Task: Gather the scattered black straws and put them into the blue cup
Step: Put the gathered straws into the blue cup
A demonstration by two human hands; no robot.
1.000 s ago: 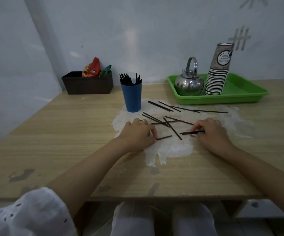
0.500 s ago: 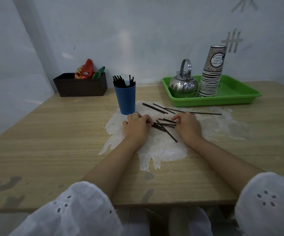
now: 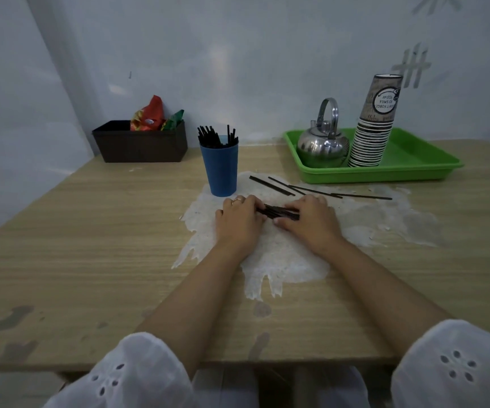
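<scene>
- Pressing in from either side, the left hand (image 3: 239, 219) and the right hand (image 3: 308, 220) are curled over the two ends of a bundle of black straws (image 3: 279, 212), held low on the white patch (image 3: 282, 260) of the table (image 3: 90, 245).
- The fingers appear to be wrapped round the bundle, though the grip underneath is hidden.
- The blue cup (image 3: 220, 166) stands upright just beyond the left hand, with straws already in it.
- A few loose straws (image 3: 311, 190) lie beyond the right hand, near the green tray (image 3: 414, 172).
- If the bundle is lifted unevenly, straws could be fanned out and dropped. The cup could be tipped by a sideways push at its rim.
</scene>
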